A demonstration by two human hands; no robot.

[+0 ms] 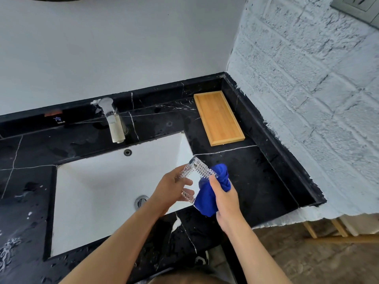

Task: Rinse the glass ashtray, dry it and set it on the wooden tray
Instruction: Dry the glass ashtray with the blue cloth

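Note:
My left hand (173, 188) grips the square cut-glass ashtray (200, 170), tilted on edge above the right side of the white sink (98, 193). My right hand (224, 196) clutches a bunched blue cloth (207, 199) pressed against the ashtray's right side. The wooden tray (218, 117) lies bare on the black marble counter (252, 175), back right near the corner, well beyond both hands.
A chrome faucet (113, 121) stands behind the sink with no water running. The drain (141, 201) sits just left of my left wrist. A white brick wall (307, 99) borders the counter on the right. Water drops dot the counter.

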